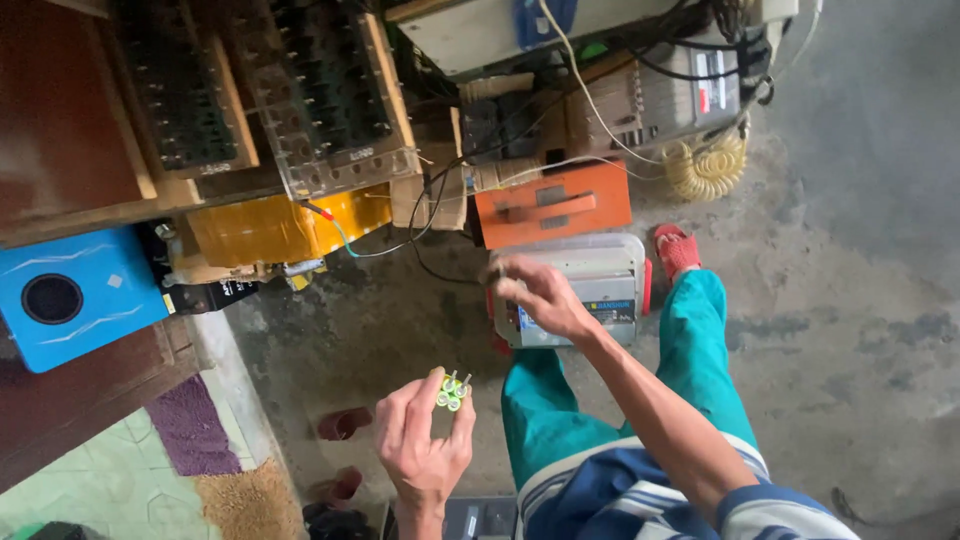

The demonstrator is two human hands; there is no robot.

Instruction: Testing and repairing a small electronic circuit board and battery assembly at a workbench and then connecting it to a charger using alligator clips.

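Above gritty concrete, left hand (pixel 420 445) pinches green cylindrical cells (pixel 452 391), probably batteries.

We lose the right hand (pixel 535 295) to motion blur, its fingers smeared over the grey box (pixel 590 290). The left hand (pixel 420 440) hides most of the green cells (pixel 452 391); the bottom edge cuts its wrist.

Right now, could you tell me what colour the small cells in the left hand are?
Light green cells, head view.
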